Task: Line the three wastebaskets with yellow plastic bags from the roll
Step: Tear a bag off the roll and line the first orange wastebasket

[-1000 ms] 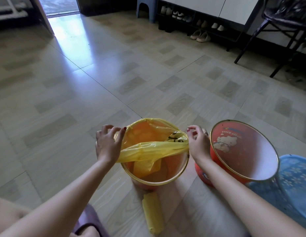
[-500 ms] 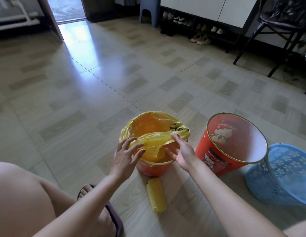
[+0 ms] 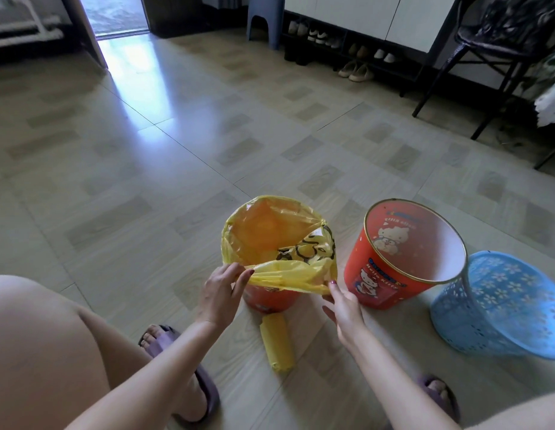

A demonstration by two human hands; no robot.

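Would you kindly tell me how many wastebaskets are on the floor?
3: the bag-lined wastebasket between the hands, the red cartoon wastebasket tilted to its right, and the blue lattice wastebasket farthest right. None appears hidden.

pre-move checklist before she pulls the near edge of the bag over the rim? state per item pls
1. Left hand grip on yellow bag near edge: ok, pinched.
2. Right hand grip on same edge: cannot tell, fingertips at it.
3. Bag over far rim of first wastebasket: ok.
4. Near rim covered: not ok, edge bunched across the opening.
5. Bag roll in reach: ok, on floor.
6. Red wastebasket, blue basket lined: not ok.
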